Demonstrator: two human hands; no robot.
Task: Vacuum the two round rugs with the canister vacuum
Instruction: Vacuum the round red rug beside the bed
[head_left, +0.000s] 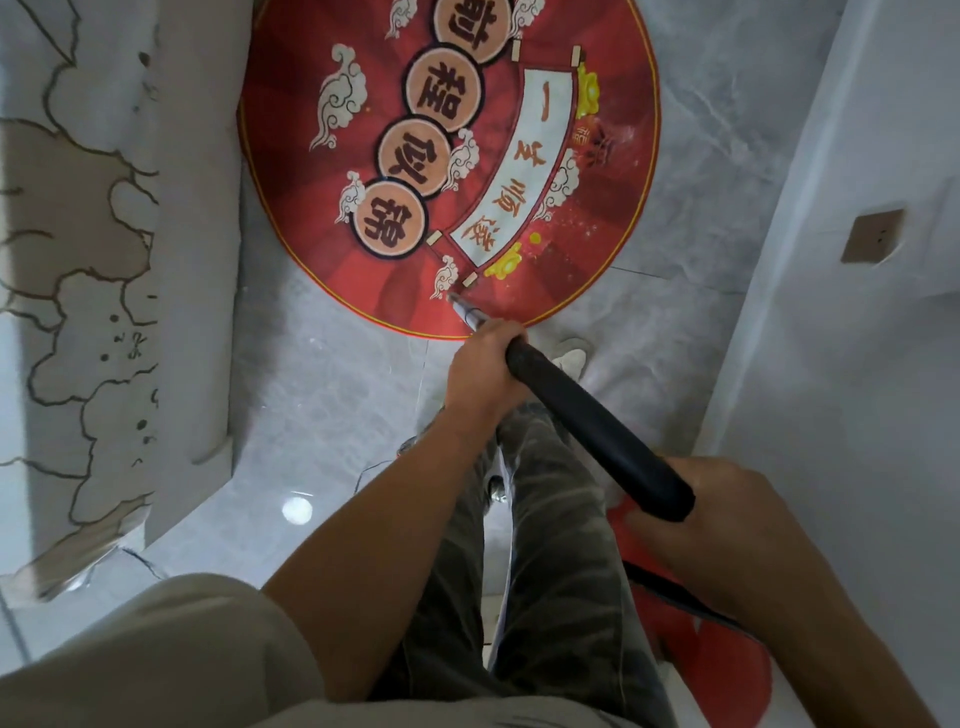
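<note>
Working the red round rug (457, 156) properly called, in my judgement, for slow overlapping passes from the near rim outward. The tip should be kept low to the pile so that the thin rug would not lift or ruck.

The wand (597, 431) ran from lower right up to the rug's near rim. Its metal tip (464, 309) met the rug just beside a printed cloud, and no floor head was visible on it.

The left hand (483, 374) was closed round the wand where the black sleeve gave way to metal, fingers wrapped under; it was placed to steer. The right hand (722, 519) was curled about the wand's black rear end, placed to push and draw.

The rug lay flat on the grey tiled floor (332, 395), just ahead of the person's feet. A red object (691, 623) lay below the right forearm, and I could not tell whether it was the canister or the second rug.
</note>
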